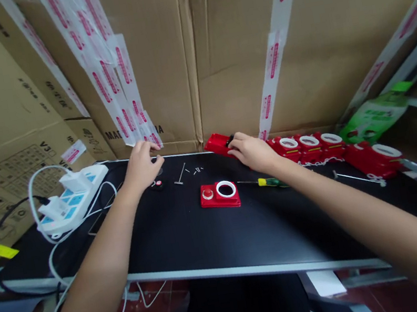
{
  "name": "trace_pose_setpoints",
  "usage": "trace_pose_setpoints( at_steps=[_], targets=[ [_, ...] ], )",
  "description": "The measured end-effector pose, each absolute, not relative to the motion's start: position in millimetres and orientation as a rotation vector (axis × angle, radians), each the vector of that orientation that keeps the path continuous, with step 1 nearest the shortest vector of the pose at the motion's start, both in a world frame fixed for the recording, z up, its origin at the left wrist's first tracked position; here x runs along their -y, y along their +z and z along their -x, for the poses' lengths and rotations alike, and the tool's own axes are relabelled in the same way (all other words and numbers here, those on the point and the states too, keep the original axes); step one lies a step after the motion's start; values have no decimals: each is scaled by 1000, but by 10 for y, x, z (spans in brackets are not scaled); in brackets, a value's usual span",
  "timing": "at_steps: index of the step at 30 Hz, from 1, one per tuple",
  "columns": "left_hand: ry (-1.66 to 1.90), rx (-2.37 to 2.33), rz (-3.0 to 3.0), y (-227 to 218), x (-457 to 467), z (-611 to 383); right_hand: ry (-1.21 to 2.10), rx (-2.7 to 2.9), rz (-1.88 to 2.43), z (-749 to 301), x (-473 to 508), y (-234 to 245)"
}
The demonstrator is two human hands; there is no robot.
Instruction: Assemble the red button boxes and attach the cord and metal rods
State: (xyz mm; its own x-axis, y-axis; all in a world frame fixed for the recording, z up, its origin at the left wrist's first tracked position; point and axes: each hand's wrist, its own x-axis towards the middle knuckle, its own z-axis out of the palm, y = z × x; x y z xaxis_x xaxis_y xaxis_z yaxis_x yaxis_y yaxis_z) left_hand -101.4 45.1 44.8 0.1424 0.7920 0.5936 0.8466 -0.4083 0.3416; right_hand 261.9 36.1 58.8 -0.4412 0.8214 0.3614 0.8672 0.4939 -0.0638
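Note:
My left hand [143,166] hovers at the back left of the black table, thumb and fingers apart, holding nothing. Just under it lies a small dark round part [156,185] with a red and white spot. At the back, my right hand [249,150] pinches a small black part [230,140] at a red plastic shell [216,143]. Its fingertips are partly hidden. Between the hands, a red housing [220,202] with a white ring and a round red knob lies flat. Beside it is a screwdriver [269,182] with a green and yellow handle, under my right forearm.
Several screws [197,170] and a T-shaped metal tool [182,175] lie behind the housing. More red housings [307,147] with white rings line the back right, near a green bottle [379,114]. A white power strip [74,199] with cables stands left. Cardboard [162,68] walls the back.

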Motion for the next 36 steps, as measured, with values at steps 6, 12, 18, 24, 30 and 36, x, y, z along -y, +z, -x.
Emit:
trace_pose_setpoints(
  at_steps=[6,12,18,24,30,36],
  targets=[
    [-793,1869,2349,583,-435,1393,-96,2598,766,-2404,861,773],
    [-387,1936,2570,515,-422,1416,-196,2885,516,-2276,1202,407],
    [-136,1844,2734,439,-397,1366,-417,2702,330,-2344,796,231],
    [-42,1881,2686,343,-404,1353,-390,2619,289,-2432,680,105],
    [-113,1906,2621,405,-353,1233,-154,2598,343,-2545,629,89],
    [-1164,1329,3001,599,-25,601,273,2403,393,-2438,639,81]
  ],
)
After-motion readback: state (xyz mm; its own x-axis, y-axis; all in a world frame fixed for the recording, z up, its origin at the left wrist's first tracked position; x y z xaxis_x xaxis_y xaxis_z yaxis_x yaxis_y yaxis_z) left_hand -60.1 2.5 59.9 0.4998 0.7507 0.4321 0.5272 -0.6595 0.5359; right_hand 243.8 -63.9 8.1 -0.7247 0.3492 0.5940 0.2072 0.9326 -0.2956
